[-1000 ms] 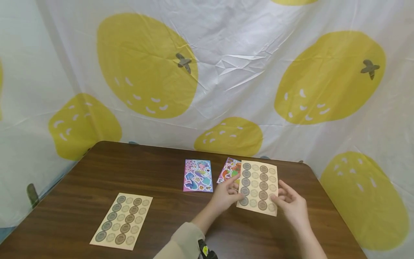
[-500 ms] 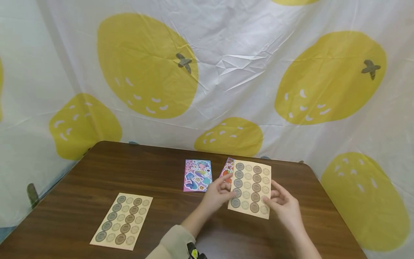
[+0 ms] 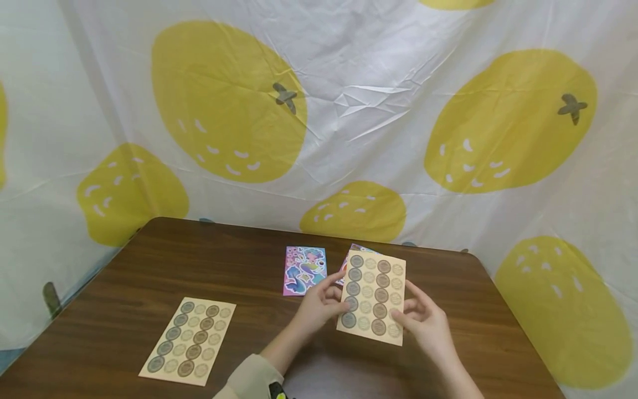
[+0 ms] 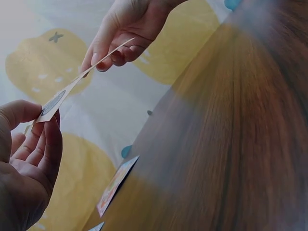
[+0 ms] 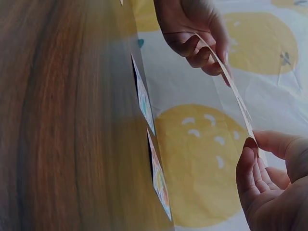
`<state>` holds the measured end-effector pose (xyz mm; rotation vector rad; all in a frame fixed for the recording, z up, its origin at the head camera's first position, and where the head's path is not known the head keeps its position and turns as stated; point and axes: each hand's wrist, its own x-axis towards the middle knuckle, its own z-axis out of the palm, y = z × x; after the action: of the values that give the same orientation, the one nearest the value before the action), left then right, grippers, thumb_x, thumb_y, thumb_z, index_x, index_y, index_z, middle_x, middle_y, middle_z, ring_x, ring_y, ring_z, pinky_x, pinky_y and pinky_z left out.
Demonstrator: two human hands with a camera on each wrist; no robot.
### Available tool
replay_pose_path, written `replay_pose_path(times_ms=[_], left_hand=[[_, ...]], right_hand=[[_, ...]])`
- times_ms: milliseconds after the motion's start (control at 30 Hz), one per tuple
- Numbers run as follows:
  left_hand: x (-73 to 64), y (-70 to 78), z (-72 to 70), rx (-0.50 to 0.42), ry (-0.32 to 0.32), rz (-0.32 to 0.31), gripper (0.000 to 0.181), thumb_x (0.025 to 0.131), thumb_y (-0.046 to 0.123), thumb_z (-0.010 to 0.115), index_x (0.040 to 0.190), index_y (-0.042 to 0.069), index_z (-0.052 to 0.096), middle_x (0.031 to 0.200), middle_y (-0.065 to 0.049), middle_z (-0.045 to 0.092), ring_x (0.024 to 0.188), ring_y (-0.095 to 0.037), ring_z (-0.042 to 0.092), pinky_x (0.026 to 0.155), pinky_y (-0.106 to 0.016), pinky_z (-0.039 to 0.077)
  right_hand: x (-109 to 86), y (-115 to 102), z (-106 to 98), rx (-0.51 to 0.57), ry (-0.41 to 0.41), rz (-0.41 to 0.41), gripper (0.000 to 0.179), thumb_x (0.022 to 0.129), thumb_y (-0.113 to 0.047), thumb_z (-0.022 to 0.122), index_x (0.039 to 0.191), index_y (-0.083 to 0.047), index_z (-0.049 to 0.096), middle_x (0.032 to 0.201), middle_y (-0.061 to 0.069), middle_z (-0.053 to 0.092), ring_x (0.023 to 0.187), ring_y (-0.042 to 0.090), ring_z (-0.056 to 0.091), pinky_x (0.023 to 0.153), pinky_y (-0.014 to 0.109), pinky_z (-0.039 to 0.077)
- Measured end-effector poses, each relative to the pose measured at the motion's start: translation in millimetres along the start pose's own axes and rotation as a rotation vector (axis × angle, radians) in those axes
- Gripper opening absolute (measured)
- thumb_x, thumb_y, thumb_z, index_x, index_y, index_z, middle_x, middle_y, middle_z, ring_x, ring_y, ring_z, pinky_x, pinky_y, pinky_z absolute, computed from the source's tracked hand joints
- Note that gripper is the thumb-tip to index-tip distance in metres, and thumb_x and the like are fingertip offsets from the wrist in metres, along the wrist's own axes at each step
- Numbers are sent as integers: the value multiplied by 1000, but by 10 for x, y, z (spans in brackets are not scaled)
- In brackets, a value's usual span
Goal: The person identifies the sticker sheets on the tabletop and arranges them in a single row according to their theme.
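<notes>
A cream sticker sheet [image 3: 372, 296] with columns of round grey, brown and pale stickers is held above the table by both hands. My left hand [image 3: 317, 303] pinches its left edge, thumb on the front and fingers behind. At the right edge, my right hand [image 3: 427, 321] pinches it the same way. Both wrist views show the sheet [image 4: 55, 103] nearly edge-on and slightly bowed, apart from the tabletop. Behind it, a colourful sticker sheet [image 3: 355, 249] lies mostly hidden. Beside that, a mermaid sticker sheet [image 3: 305, 270] lies flat near the left hand.
A second cream sheet of round stickers [image 3: 188, 341] lies on the left part of the dark wooden table [image 3: 239, 266]. A white curtain with yellow fruit prints [image 3: 226, 102] hangs directly behind the table's back edge.
Both hands have moved left and slightly toward the near side, carrying the cream sticker sheet. It now covers more of the colourful sheet behind it. The sheets on the table stay put.
</notes>
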<state>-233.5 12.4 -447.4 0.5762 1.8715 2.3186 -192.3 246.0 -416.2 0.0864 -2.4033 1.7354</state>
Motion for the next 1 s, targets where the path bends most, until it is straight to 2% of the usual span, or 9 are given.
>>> replay_pose_path(times_ms=[100,300,567,733,1000], left_hand=[[-42,30,-40,-27,-2,-14,69,80,-8,67,143,1,41,79,-5,62,62,-13,60,49,-24,48],[-112,81,-125,-50,4,-32,69,80,-8,66,143,0,40,78,-5,61,59,-11,56,48,-22,45],[-205,105,-276,-8,41,-43,65,83,-5,66,143,3,43,75,-5,60,55,-11,52,44,-22,44],[-264,101,-363,29,57,-21,63,82,-6,67,141,3,45,70,-5,57,44,-12,46,39,-24,43],[-382,128,-505,89,66,2,64,81,-6,69,140,2,47,70,-8,60,41,-12,47,37,-24,43]], right_hand=[[-3,2,50,31,-15,-10,73,79,-1,76,143,-6,42,87,17,63,64,17,63,55,33,54],[-18,-19,150,60,-33,-22,74,79,2,75,144,-7,42,83,16,63,61,18,63,52,35,54],[-37,-42,295,156,-98,5,80,78,7,74,147,-7,35,81,17,61,60,21,65,50,39,55],[-56,-47,372,161,-125,10,84,77,8,74,148,-9,34,80,17,60,58,22,64,49,39,54],[-96,-32,516,172,-146,17,85,76,9,74,148,-7,33,77,16,61,54,21,63,50,40,55]])
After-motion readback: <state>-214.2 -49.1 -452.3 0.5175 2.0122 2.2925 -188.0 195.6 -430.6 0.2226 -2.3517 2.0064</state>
